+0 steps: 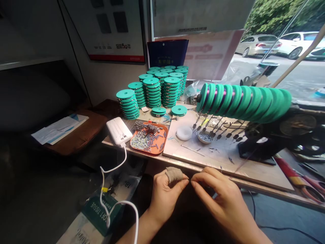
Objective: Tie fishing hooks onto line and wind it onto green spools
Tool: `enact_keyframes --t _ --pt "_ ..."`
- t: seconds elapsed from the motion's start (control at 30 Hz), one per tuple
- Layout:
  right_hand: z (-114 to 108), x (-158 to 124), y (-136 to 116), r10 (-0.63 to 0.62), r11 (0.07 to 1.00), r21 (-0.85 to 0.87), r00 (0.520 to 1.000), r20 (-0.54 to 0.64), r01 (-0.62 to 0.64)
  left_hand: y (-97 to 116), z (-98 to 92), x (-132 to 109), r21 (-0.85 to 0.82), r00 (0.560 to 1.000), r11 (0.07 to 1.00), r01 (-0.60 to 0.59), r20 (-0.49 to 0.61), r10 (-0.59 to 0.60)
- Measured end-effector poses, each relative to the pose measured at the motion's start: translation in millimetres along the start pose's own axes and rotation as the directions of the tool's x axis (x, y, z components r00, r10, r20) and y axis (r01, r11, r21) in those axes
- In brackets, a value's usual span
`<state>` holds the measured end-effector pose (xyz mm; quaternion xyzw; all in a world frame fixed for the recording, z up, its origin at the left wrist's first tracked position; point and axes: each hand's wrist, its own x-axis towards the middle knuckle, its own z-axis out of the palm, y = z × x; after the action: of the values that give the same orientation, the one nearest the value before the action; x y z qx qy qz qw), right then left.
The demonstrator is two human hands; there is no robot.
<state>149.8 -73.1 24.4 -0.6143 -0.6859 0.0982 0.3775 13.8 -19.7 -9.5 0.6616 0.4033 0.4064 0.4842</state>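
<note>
My left hand (166,191) is closed in a pinch just below the table's front edge, with a grey cloth wrap on its thumb (174,174). My right hand (219,195) pinches toward it, fingertips almost touching the left ones. What they pinch is too small to make out. Above them a row of green spools (243,98) wound with purple line sits on a horizontal rod, with several small weights (215,130) hanging from it.
Stacks of green spools (154,89) stand at the back. An orange tray (149,139) holds small tubes beside a white power bank (118,130) with a cable (119,203). A white disc (184,133), a small bowl (205,136), a black stand (256,149) and scissors (309,184) are on the table.
</note>
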Motion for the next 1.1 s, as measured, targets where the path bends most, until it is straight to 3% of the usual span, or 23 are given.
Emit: enact_keyframes --t 1.1 --pt "5.4 0.7 3.0 0.017 0.998 -0.068 0.999 0.045 -0.013 -4.5 -1.9 0.7 0.089 0.993 0.991 -0.099 0.077 0.092"
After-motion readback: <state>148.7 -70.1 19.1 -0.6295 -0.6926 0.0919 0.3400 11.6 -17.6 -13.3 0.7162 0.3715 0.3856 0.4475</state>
